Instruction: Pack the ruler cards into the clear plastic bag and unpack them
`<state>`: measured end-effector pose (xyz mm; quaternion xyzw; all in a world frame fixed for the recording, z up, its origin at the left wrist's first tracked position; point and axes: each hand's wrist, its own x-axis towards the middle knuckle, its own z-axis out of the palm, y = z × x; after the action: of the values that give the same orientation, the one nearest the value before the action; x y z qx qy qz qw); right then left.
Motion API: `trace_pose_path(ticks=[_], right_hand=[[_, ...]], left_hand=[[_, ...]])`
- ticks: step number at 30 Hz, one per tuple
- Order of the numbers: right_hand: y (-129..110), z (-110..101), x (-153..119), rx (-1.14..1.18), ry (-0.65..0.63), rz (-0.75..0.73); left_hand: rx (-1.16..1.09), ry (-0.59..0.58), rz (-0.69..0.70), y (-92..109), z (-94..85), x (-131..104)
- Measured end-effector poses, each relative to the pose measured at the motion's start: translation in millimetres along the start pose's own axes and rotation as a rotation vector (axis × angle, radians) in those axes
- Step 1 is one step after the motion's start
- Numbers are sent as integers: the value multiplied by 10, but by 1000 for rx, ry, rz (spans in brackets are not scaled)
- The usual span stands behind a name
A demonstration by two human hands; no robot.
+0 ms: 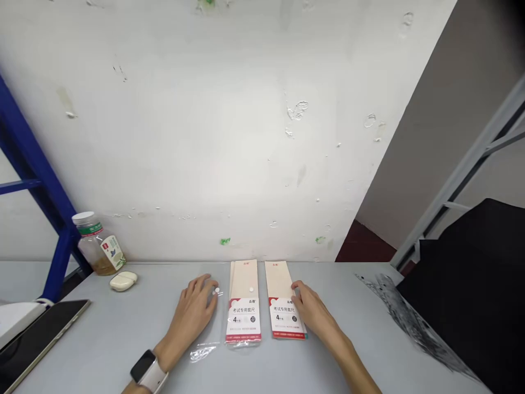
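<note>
Two cream packets with white and red printed labels lie side by side on the grey table. The left packet [243,306] has a clear sleeve round it and a small white dot on its upper part. My right hand [310,307] rests at the right edge of the right packet [283,306], its fingers curved and apart, with the thumb hidden or partly out of sight. An empty clear plastic sleeve [205,351] lies left of the left packet. My left hand [198,303] lies on this sleeve with its fingers spread, near a small white dot.
At the left stand a clear jar [100,246] with a white lid, a white oval case [123,280] and a dark tablet [41,339]. A black object [471,284] is at the right. A white wall [229,137] rises behind the table.
</note>
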<state>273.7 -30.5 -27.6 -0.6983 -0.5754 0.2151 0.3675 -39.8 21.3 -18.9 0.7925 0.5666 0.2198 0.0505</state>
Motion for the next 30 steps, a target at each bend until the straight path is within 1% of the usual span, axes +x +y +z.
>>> trace_pose_path(ticks=[4,7,9,10,12,14,16,18,21,23,28,30], right_hand=[[-95,13,1,-99,16,-26],[-247,72,-49,-130,11,-116],[-357,147,-114,-132,-19,-188],[-406,194,-151,-133,-35,-221],[-481,295,-222,-158,-41,-319],[-525,387,-273,-169,-58,-354],[-543,456,-295,-124,-79,-329],[-548,495,-289,-18,-92,-275],[-549,513,-252,179,-104,-187],[-548,512,-221,259,-105,-156],[-525,486,-170,374,-99,-80],[-521,464,-181,351,-126,-69]], left_hand=[[40,-5,-25,5,-20,-3],[72,45,17,19,-22,-8],[60,62,107,49,-28,-22],[44,47,166,71,-33,-32],[9,-7,280,123,-42,-57],[-10,-61,353,178,-47,-81],[-25,-97,373,223,-43,-96],[-45,-116,370,251,-36,-100],[-66,-129,352,263,-29,-93],[-72,-144,327,257,-32,-88],[-73,-159,265,214,-35,-88],[-67,-152,273,198,-24,-89]])
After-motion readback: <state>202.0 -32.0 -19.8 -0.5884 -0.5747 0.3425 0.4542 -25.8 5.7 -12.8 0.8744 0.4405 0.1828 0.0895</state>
